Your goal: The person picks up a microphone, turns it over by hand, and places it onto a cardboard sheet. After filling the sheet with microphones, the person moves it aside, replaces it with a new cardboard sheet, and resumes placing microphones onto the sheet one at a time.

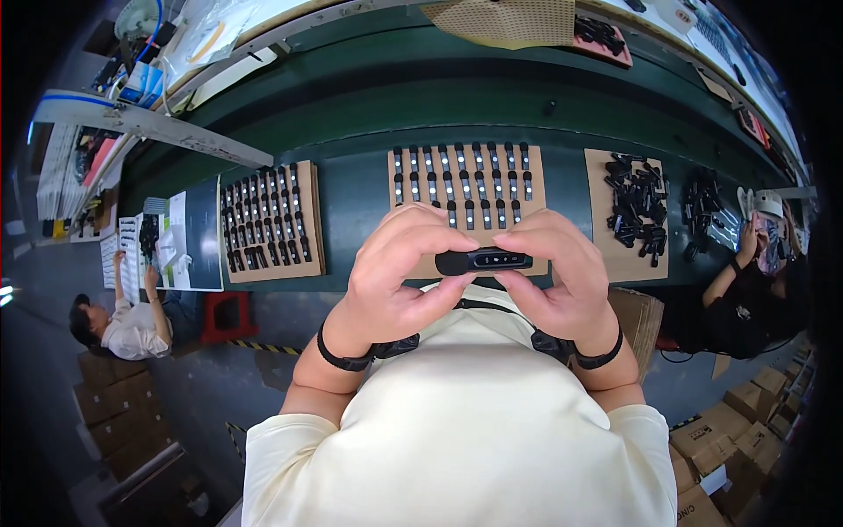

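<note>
Both my hands hold one small black oblong device [485, 260] level in front of my chest. My left hand [399, 272] grips its left end with thumb and fingers curled over it. My right hand [558, 277] pinches its right end. Directly beyond the hands a cardboard tray [536, 180] carries several rows of similar black parts with pale tips, standing on the dark green bench [351, 189]. Black straps circle both wrists.
A second cardboard tray [312, 220] of parts lies to the left, and a board [597, 171] with a loose pile of black parts to the right. One person sits at the left [123, 325], another at the right [755, 290]. Cardboard boxes [729, 430] stand on the floor.
</note>
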Motion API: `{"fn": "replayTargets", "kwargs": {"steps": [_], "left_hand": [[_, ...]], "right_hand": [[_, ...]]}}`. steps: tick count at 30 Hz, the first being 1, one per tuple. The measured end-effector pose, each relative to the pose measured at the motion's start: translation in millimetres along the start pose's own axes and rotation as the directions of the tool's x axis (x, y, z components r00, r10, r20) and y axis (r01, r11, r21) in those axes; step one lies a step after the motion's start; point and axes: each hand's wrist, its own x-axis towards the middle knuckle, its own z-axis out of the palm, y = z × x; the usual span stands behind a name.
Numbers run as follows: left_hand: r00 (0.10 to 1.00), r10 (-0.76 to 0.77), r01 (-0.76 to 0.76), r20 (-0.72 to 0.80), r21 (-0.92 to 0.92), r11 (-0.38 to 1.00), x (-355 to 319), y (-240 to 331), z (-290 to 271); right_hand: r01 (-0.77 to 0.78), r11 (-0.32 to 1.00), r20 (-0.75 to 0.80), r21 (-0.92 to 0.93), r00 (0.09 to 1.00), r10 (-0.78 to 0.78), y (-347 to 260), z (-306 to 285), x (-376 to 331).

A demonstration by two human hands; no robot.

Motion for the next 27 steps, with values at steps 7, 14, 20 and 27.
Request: {"fn": "replayTargets", "kwargs": {"steps": [7, 14, 20, 27], "left_hand": [[1.0, 0.029, -0.029, 0.01, -0.013, 0.999, 4.4, -5.7, -0.3], [0.993, -0.114, 0.113, -0.007, -0.097, 0.989, 5.9, -0.6, -6.9], [0.995, -0.085, 0.083, -0.045, -0.062, 0.995, -1.1, -13.2, -8.1], [0.991, -0.121, 0.118, -0.051, -0.053, 0.992, -1.4, -18.2, -4.3]], "right_hand": [[0.014, 1.0, -0.018, -0.013, 1.0, -0.014, 3.1, 0.0, 2.8], [-0.011, 1.0, -0.011, -0.011, 1.0, 0.01, 3.4, 2.3, 3.9], [-0.103, 0.994, -0.004, 0.029, 0.995, 0.103, 4.5, 5.2, 1.5], [-0.152, 0.988, 0.012, -0.031, 0.988, 0.153, 10.8, 2.8, 3.5]]}}
